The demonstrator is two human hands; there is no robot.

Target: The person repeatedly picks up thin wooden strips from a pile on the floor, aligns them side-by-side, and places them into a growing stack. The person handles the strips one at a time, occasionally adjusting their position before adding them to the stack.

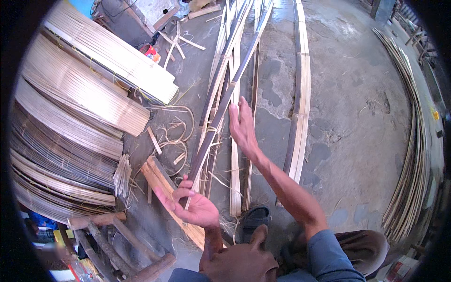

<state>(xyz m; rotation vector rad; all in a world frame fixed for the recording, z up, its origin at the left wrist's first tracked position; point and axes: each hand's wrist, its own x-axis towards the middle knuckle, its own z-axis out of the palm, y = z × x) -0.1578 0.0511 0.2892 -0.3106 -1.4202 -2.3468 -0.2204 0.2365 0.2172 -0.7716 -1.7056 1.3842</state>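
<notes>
One dark strip slants over pale strips, its near end loosely grasped by my left hand; my right hand, empty, sits alongside. Light, even support should prevent twisting.

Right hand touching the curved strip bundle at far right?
Apart: the head view shows floor and long strips between the right hand and the strip bundle.

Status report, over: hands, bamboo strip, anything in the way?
Left hand at lower end of dark bamboo strip, grip unclear. Right hand open beside it. Strip slants across pale bamboo strips. Possible obstacle: orange-brown wood piece near left hand.
</notes>
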